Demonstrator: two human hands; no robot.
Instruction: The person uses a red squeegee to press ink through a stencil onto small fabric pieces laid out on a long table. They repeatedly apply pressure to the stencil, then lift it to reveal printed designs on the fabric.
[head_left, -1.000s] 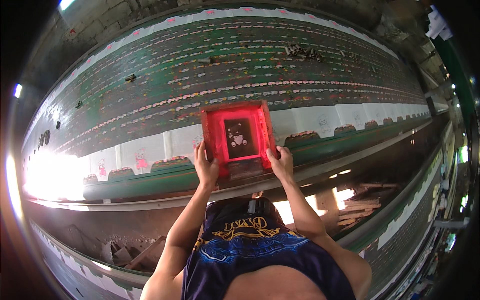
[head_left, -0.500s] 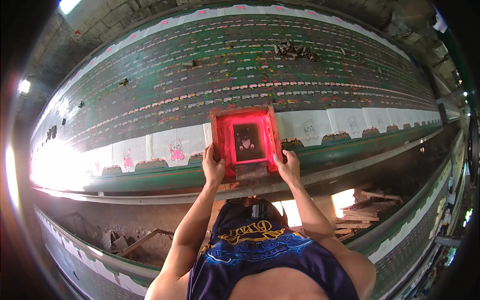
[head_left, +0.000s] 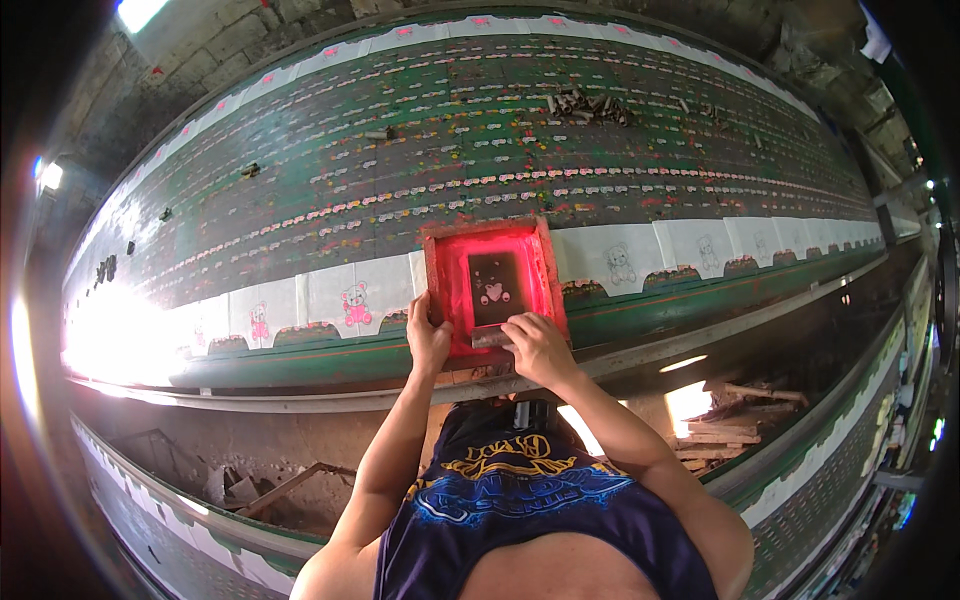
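Right now we have the red screen [head_left: 490, 285] lying flat on the long green table [head_left: 420, 150], at its near edge, squared over one white cloth panel in the row that runs along that edge. Our left hand [head_left: 428, 340] grips the frame at its near left corner, fingers curled narrow around the wooden rim, which looks meant to pin the screen so it cannot slide on the cloth. Our right hand [head_left: 536, 345] is closed over a squeegee [head_left: 492, 337] resting on the mesh at the near side of the frame, fingers wrapped over its top; the blade sits just below the dark stencil window with its small heart shape. Holding it low and flat like that seems to keep even pressure across the mesh.

To the left, along the same edge, a panel [head_left: 355, 300] already carries a pink bear, and further left another shows pink too. To the right, a panel [head_left: 622, 265] bears only a grey bear outline, with no pink on it. Rows of small marks line the table beyond the screen, and a heap of small sticks [head_left: 585, 103] lies near the far edge. Below the table, scrap wood [head_left: 740, 415] sits on the floor to our right.
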